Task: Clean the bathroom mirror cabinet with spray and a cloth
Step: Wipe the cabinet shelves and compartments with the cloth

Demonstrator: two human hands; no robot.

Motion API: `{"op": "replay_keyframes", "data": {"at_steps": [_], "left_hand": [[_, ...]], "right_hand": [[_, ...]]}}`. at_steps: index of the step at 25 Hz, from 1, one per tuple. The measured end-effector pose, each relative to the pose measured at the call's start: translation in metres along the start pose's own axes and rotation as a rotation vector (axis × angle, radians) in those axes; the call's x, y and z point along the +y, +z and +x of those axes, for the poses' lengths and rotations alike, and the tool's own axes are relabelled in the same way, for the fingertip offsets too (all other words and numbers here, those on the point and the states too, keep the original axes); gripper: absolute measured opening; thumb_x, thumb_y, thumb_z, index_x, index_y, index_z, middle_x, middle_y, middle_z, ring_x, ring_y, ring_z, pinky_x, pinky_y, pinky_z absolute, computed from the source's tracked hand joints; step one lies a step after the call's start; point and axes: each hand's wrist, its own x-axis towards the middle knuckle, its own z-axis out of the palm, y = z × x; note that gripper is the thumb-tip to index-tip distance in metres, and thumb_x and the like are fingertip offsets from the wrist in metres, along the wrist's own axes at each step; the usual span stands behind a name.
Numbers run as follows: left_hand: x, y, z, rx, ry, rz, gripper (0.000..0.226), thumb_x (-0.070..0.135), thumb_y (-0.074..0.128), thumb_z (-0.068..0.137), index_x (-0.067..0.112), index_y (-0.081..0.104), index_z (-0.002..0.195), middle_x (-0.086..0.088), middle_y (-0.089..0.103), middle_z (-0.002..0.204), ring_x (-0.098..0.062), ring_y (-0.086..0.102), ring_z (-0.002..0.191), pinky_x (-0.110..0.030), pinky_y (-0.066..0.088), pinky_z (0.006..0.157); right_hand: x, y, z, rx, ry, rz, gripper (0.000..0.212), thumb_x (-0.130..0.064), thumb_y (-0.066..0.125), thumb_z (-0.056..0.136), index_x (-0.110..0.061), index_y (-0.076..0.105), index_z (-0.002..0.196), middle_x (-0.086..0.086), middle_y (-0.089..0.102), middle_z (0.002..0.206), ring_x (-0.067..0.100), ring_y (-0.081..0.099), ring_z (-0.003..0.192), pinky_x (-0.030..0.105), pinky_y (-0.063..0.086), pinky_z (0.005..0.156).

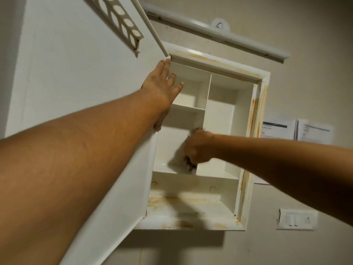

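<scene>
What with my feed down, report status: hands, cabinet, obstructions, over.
Left hand flat against open door. Right hand gripping dark cloth, inside cabinet at middle shelf. Orange stains on frame; nothing in the way.

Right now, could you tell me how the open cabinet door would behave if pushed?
The cabinet door probably swings freely on its hinged edge; the left hand rests on it, fingers straight. It looks a stiff panel, unlikely to flex.

The cabinet [265, 77] was seen in white, streaked with orange-brown stains along its frame and bottom shelf. Its white door [76, 73] was marked by a strip [118, 14] of oval cut-outs. A dark brownish cloth [189, 163] was made out; the wall [305, 44] was seen in beige.
</scene>
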Motion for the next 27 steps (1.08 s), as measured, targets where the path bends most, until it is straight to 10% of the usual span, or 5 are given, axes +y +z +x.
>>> {"op": "replay_keyframes", "data": {"at_steps": [3, 13, 16, 23, 27], "left_hand": [[0.0, 0.001, 0.002, -0.01, -0.01, 0.006, 0.147, 0.085, 0.07, 0.064, 0.017, -0.016, 0.162, -0.02, -0.005, 0.171, -0.053, -0.015, 0.152, -0.06, -0.003, 0.125], [0.001, 0.005, 0.002, 0.007, -0.013, -0.002, 0.149, 0.086, 0.07, 0.063, 0.016, -0.017, 0.161, -0.02, -0.007, 0.17, -0.054, -0.016, 0.151, -0.061, -0.005, 0.124], [0.0, 0.007, 0.002, 0.027, -0.004, -0.01, 0.149, 0.087, 0.069, 0.063, 0.016, -0.017, 0.162, -0.021, -0.007, 0.17, -0.054, -0.017, 0.151, -0.062, -0.005, 0.124], [-0.001, 0.008, 0.004, 0.019, -0.013, -0.014, 0.153, 0.087, 0.071, 0.06, 0.016, -0.019, 0.161, -0.021, -0.009, 0.17, -0.055, -0.018, 0.15, -0.062, -0.004, 0.124], [0.0, 0.003, 0.003, -0.004, 0.01, -0.008, 0.154, 0.084, 0.074, 0.06, 0.016, -0.022, 0.16, -0.021, -0.012, 0.17, -0.055, -0.021, 0.149, -0.062, -0.005, 0.124]], "right_hand": [[0.018, -0.012, 0.019, 0.075, 0.208, -0.073, 0.035, -0.04, 0.046, 0.106, -0.022, 0.065, 0.128, 0.006, 0.067, 0.128, 0.03, 0.063, 0.12, 0.038, 0.049, 0.093], [0.013, 0.002, 0.016, 0.164, 0.21, 0.057, 0.025, -0.028, 0.048, 0.102, -0.021, 0.07, 0.113, 0.007, 0.07, 0.11, 0.032, 0.067, 0.102, 0.035, 0.048, 0.079], [-0.035, 0.014, -0.005, -0.096, -0.037, 0.156, 0.018, -0.027, 0.05, 0.101, -0.023, 0.059, 0.086, 0.004, 0.06, 0.088, 0.027, 0.063, 0.09, 0.038, 0.05, 0.086], [-0.018, 0.021, 0.017, 0.172, 0.206, 0.002, 0.026, -0.027, 0.047, 0.104, -0.018, 0.072, 0.108, 0.005, 0.069, 0.099, 0.029, 0.066, 0.096, 0.038, 0.043, 0.08], [-0.035, 0.023, 0.026, 0.236, 0.237, 0.954, 0.025, -0.02, 0.05, 0.098, -0.011, 0.071, 0.108, 0.009, 0.071, 0.101, 0.029, 0.068, 0.094, 0.038, 0.055, 0.081]]}}
